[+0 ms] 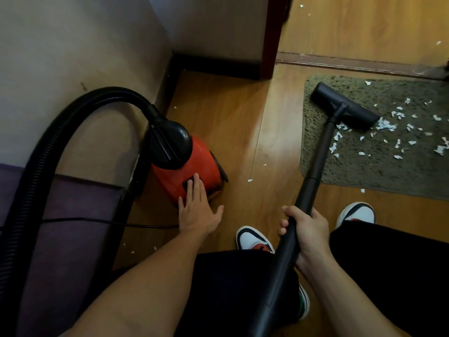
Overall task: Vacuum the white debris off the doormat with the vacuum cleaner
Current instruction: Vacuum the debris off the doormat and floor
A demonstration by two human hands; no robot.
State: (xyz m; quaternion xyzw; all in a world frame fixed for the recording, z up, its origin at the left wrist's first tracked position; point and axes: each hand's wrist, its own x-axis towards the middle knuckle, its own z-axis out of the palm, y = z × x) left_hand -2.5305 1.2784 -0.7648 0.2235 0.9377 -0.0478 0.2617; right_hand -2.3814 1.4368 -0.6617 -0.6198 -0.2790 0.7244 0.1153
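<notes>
**Doormat vacuuming: stock at an early stage, most of it left to do**

Item 1. Vacuum cleaner (192, 166): we list a red canister with a black top, standing on the wooden floor (233, 117) at the left, close to the wall (73, 45). Its ribbed black hose (60, 122) arches up and off to the near left.

Item 2. Left hand (196, 210): it lies flat on the canister's near side. The fingers (196, 183) are straight and close together, and their tips rest on a dark panel. We judge this to be the switch, though we cannot tell whether the machine is running.

Item 3. Right hand (308, 229): its fingers (285, 223) are wrapped tightly round the black wand (318, 154), near our knees.

Item 4. Floor head (345, 105): it sits on the doormat (364, 171), in the far left part, set at a slant.

Item 5. Doormat: a shaggy olive mat on the right, just short of the door sill.

Item 6. White debris (386, 125): paper-like scraps lie across the middle and right of the mat. The thickest patch touches the head's near right end.

Item 7. Stray scraps (250, 180): a few lie on the bare floor between canister and mat, and beyond the sill.

Assessment: we count the tool as placed and gripped. The strip of mat to the left of the head looks free of scraps, but we cannot say that it has been cleaned. Nearly all the debris on the mat is left to collect, so we rate the task as barely begun.
</notes>
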